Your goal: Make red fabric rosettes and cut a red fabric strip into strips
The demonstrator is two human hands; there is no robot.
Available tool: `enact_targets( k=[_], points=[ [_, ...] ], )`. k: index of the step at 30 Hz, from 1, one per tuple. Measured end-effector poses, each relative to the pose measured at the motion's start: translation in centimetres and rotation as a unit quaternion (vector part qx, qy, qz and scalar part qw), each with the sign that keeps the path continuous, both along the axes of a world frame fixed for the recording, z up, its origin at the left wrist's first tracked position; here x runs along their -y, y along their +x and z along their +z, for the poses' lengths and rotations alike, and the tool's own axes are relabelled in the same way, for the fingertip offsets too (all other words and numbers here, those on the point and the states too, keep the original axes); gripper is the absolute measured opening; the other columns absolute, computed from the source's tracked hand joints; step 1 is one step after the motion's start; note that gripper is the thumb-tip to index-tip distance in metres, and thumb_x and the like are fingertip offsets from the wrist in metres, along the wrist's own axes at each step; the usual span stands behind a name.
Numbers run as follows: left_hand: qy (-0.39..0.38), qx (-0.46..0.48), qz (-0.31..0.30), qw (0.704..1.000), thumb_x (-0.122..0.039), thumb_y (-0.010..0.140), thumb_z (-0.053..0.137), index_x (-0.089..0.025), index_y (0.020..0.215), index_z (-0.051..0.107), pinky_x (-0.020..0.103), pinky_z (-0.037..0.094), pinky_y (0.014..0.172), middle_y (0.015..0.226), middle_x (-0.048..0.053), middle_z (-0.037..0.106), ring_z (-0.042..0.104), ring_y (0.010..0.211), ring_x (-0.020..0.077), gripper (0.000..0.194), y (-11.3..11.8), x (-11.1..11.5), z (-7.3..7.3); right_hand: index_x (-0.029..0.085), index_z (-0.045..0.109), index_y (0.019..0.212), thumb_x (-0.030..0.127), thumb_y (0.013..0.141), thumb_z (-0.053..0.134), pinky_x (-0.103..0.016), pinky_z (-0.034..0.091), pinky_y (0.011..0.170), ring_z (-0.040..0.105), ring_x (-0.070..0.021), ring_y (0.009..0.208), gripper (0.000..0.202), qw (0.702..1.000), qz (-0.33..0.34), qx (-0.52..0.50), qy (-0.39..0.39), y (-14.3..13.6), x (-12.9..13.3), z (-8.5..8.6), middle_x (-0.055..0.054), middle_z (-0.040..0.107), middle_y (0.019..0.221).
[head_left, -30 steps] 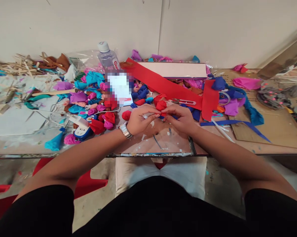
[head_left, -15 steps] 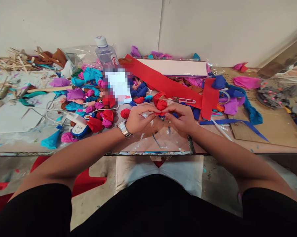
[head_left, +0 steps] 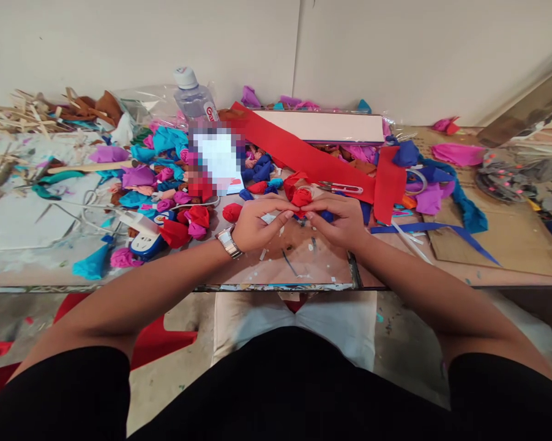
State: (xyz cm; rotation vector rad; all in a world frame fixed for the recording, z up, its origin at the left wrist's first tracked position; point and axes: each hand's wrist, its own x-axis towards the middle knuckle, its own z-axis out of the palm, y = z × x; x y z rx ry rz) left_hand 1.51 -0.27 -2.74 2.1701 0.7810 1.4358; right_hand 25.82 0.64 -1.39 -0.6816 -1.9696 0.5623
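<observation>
Between my hands is a red crepe paper flower (head_left: 301,197), its rounded bloom facing away from me. My left hand (head_left: 263,222), with a metal watch on the wrist, pinches the flower's lower edge between thumb and fingertips. From the other side my right hand (head_left: 338,220) pinches the same edge, thumbs nearly meeting. Just beyond them lies a pair of thread snips (head_left: 343,187) on a long red crepe paper strip (head_left: 298,150). A small red paper bud (head_left: 232,212) rests left of my left hand.
Behind the phone (head_left: 218,159) stands a water bottle (head_left: 196,101). Piles of coloured paper flowers (head_left: 166,177) and a power strip (head_left: 145,244) with cables lie to the left. Cardboard (head_left: 510,239), a blue paper strip (head_left: 441,226) and a tape roll (head_left: 417,180) are on the right.
The bloom has shifted very slightly between my fingers, and my fingertips have moved a little along its lower edge. Both hands still pinch it in about the same place.
</observation>
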Motion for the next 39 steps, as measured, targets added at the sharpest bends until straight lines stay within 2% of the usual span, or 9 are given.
enact_targets(
  k=[8, 12, 16, 19, 24, 31, 39],
  points=[
    [-0.034, 0.033, 0.005, 0.999, -0.038, 0.101, 0.078, -0.021, 0.105, 0.079, 0.031, 0.063, 0.082, 0.099, 0.007, 0.083, 0.079, 0.086, 0.0173, 0.018, 0.2, 0.5, -0.3, 0.029, 0.085, 0.098, 0.041, 0.101, 0.072, -0.04, 0.061, 0.076, 0.076, -0.0235, 0.08, 0.018, 0.999, -0.009, 0.017, 0.034, -0.1, 0.2, 0.1, -0.007, 0.084, 0.09],
    [-0.079, 0.074, 0.007, 0.994, -0.045, 0.095, 0.084, -0.02, 0.101, 0.068, 0.029, 0.063, 0.078, 0.093, 0.004, 0.076, 0.076, 0.081, 0.0155, 0.03, 0.4, 0.4, -0.7, 0.03, 0.085, 0.098, 0.042, 0.1, 0.073, -0.041, 0.062, 0.078, 0.076, -0.0245, 0.083, 0.017, 0.999, -0.007, 0.031, 0.023, -0.3, 0.2, 0.0, -0.007, 0.084, 0.091],
    [-0.113, 0.092, -0.004, 0.989, -0.044, 0.091, 0.088, -0.02, 0.101, 0.066, 0.026, 0.061, 0.073, 0.09, 0.002, 0.074, 0.075, 0.078, 0.0136, 0.034, 0.5, 0.2, -0.9, 0.031, 0.083, 0.1, 0.042, 0.1, 0.074, -0.041, 0.061, 0.079, 0.077, -0.0238, 0.086, 0.015, 0.999, -0.008, 0.035, 0.024, -0.3, 0.2, -0.2, -0.006, 0.085, 0.095],
    [-0.128, 0.097, -0.02, 0.987, -0.044, 0.09, 0.09, -0.02, 0.102, 0.066, 0.025, 0.061, 0.073, 0.089, 0.002, 0.076, 0.076, 0.077, 0.0136, 0.036, 0.5, 0.1, -0.9, 0.03, 0.08, 0.101, 0.041, 0.099, 0.076, -0.037, 0.058, 0.073, 0.073, -0.0204, 0.076, 0.012, 0.999, -0.019, 0.027, 0.021, -0.3, 0.3, -0.4, -0.003, 0.082, 0.091],
    [-0.164, 0.112, -0.035, 0.979, -0.05, 0.087, 0.092, -0.021, 0.103, 0.063, 0.026, 0.061, 0.071, 0.086, 0.002, 0.078, 0.078, 0.076, 0.0149, 0.044, 0.6, 0.0, -0.9, 0.028, 0.068, 0.095, 0.046, 0.096, 0.079, -0.034, 0.053, 0.065, 0.065, -0.0184, 0.068, 0.021, 0.998, -0.05, 0.013, -0.029, -0.3, 0.5, -1.0, -0.001, 0.072, 0.082],
    [-0.265, 0.129, -0.111, 0.949, -0.044, 0.093, 0.088, -0.023, 0.128, 0.061, 0.031, 0.063, 0.073, 0.088, 0.002, 0.084, 0.083, 0.079, 0.0195, 0.049, 0.7, -0.4, -0.8, 0.03, 0.062, 0.101, 0.038, 0.096, 0.081, -0.034, 0.051, 0.066, 0.063, -0.0177, 0.069, 0.021, 0.999, -0.02, -0.011, -0.038, -0.2, 0.4, -1.3, 0.001, 0.067, 0.086],
    [-0.243, 0.124, -0.086, 0.958, -0.042, 0.089, 0.093, -0.02, 0.121, 0.066, 0.027, 0.059, 0.068, 0.08, 0.001, 0.081, 0.079, 0.072, 0.016, 0.047, 0.6, -0.5, -0.6, 0.029, 0.059, 0.112, 0.054, 0.094, 0.083, -0.032, 0.057, 0.072, 0.066, -0.0158, 0.078, 0.039, 0.987, 0.017, -0.058, -0.152, -0.8, 0.5, -1.1, -0.003, 0.068, 0.106]
  ],
)
